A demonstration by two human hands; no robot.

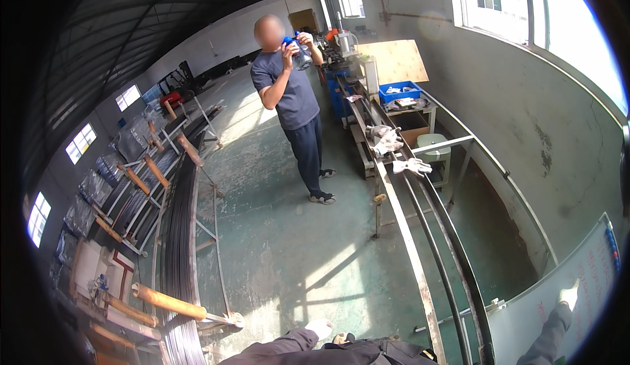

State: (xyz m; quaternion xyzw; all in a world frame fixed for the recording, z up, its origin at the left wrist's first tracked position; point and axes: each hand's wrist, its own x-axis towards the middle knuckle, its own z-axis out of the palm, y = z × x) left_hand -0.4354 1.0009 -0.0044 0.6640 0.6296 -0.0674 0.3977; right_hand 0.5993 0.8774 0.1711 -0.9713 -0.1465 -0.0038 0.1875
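Note:
My right hand (568, 295), pale as if gloved, reaches out at the lower right in front of a whiteboard (515, 339) with red handwriting. At least one finger is stretched out, and nothing shows in the hand; I cannot tell whether it touches the board. My left hand (319, 327) hangs low near my body at the end of a dark grey sleeve. It is small and washed out by light, so its fingers cannot be made out. Nearest to it is the green floor (282, 266).
Ahead, a person (289, 96) stands holding a clear bottle (302, 60) with a blue top. Work gloves (412, 167) lie on a long metal rail frame (410, 247) at right. A blue bin (400, 91) stands beyond. Racks of dark rods (177, 253) line the left.

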